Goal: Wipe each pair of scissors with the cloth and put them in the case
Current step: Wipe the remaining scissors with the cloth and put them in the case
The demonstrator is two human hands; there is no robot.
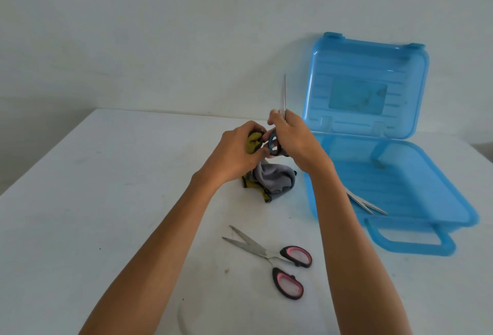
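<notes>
My right hand (293,140) grips blue-handled scissors (274,145) by the blades near the pivot, with the blade tips pointing straight up. My left hand (237,150) holds a grey and olive cloth (274,180) and presses a bunched part of it against the scissor handles. The rest of the cloth hangs down onto the table. A pair of pink-and-black scissors (269,254) lies spread apart on the table near me. The blue plastic case (394,190) stands with its lid up on the right, and the blades of another pair (368,205) show inside it, partly hidden by my right forearm.
The white table (93,201) stands against a pale wall. The case's lid (368,84) leans upright against that wall, and its handle (416,241) points towards me. A thin pale curved strip (181,316) lies at the table's near edge.
</notes>
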